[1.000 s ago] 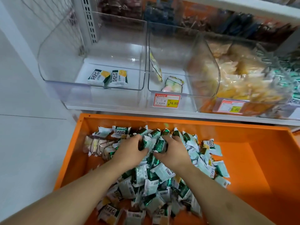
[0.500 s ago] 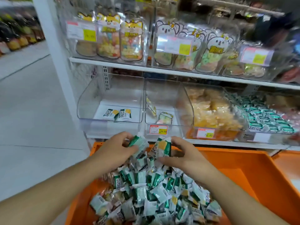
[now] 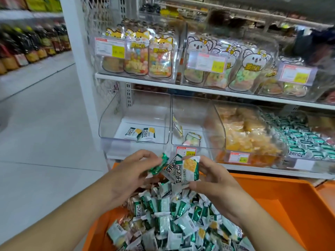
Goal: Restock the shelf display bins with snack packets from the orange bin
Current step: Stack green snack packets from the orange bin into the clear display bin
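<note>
Hands raised above the orange bin (image 3: 282, 200): left hand (image 3: 132, 171) and right hand (image 3: 212, 176) each grip snack packets (image 3: 186, 169).

price tag (image 3: 186, 153) reads 16.80, upper price tag (image 3: 110, 47) 16.80

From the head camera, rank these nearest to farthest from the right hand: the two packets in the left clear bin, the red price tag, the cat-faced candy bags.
1. Red price tag, just above the right hand.
2. Two packets, lower shelf, left.
3. Cat-faced candy bags, upper shelf.

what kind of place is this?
Most likely a shop's snack aisle: price tags on clear shelf bins, packaged sweets above, and an orange bin of loose snack packets.
</note>
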Demonstrator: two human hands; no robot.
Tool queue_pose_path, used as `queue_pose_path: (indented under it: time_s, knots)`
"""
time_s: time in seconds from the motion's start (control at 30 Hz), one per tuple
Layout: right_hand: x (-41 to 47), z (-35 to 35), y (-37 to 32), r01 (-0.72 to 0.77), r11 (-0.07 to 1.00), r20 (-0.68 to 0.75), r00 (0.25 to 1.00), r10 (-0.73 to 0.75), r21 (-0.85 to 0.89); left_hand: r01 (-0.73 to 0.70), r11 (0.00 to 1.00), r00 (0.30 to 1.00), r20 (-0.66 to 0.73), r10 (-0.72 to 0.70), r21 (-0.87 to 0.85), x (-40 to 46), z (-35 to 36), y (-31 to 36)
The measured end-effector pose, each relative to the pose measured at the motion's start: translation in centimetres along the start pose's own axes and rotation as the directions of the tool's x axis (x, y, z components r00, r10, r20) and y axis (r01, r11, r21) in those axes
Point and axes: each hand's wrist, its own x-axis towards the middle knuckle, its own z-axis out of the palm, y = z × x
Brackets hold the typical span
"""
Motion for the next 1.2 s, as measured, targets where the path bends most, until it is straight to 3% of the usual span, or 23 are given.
queue_pose_path:
  time_s: [0.07, 0.2, 0.4, 0.53, 0.83, 1.07, 1.2]
  knots:
    - [0.6, -0.5, 0.4, -0.027, 0.999, -0.029, 0.999, 0.028, 0.035, -0.023, 0.998, 0.999, 0.024, 0.025, -0.055, 0.4, -0.1, 0.7]
    - [1.3, -0.8, 0.1, 0.014, 0.996, 0.037, 0.999, -0.018, 0.091, -0.051, 0.997, 0.998, -0.039, 0.054, 0.064, 1.3, -1.0, 1.1]
    - [1.7, -1.3, -1.2, 0.073, 0.97, 0.085, 0.992, -0.095, 0.231, -0.068, 0.981, 0.969, -0.222, 0.108, 0.181, 2.5, -2.6, 1.8]
    - [1.7, -0.7, -1.3, 0.081, 0.951, 0.127, 0.984, -0.123, 0.297, -0.004, 0.985, 0.988, -0.149, 0.03, 0.173, 2.7, -2.1, 0.9]
    - [1.8, 1.5, 0.1, 0.069, 0.989, 0.04, 0.996, -0.075, 0.131, 0.089, 0.961, 0.991, -0.074, -0.112, -0.261, 1.7, 0.1, -0.5]
    - [1.5, 2.9, 0.1, 0.045, 0.998, 0.031, 0.999, -0.044, -0.048, 0.014, 0.976, 0.997, -0.065, -0.028, -0.216, 1.2, 1.1, -0.9]
    - [1.2, 2.9, -0.7, 0.079, 0.984, -0.074, 0.993, -0.091, -0.159, -0.032, 0.98, 0.994, -0.107, 0.011, -0.195, 1.3, 1.1, -0.6]
